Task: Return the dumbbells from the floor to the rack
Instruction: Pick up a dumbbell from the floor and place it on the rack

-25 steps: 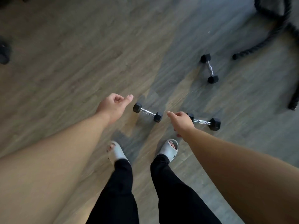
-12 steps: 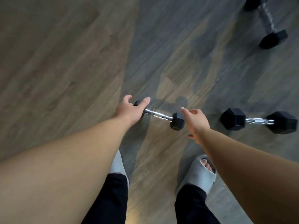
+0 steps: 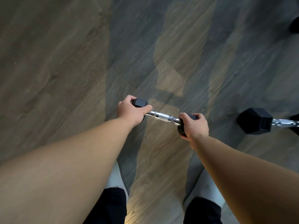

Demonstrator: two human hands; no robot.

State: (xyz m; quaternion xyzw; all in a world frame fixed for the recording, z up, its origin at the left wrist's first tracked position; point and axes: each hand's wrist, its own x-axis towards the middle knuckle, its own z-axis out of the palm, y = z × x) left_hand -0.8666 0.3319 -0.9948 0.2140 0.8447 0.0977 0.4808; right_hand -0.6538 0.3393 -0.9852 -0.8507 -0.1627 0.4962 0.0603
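A small dumbbell (image 3: pixel 161 117) with black hex heads and a chrome knurled handle lies on the wood-look floor just ahead of my feet. My left hand (image 3: pixel 131 110) wraps over its left head. My right hand (image 3: pixel 195 126) clasps its right head. The handle between them is bare. A second, larger dumbbell (image 3: pixel 255 121) lies on the floor to the right, cut off by the frame edge. The rack is not in view.
The dark end of a third dumbbell (image 3: pixel 294 25) pokes in at the top right edge. My grey slippers (image 3: pixel 115 177) and black trouser legs (image 3: pixel 110 206) are below the hands. Bare floor (image 3: pixel 56 62) spreads to the left and ahead.
I have bent lower, so the floor looks closer. Both hands went from hovering open to closing over the two heads of the nearest dumbbell.
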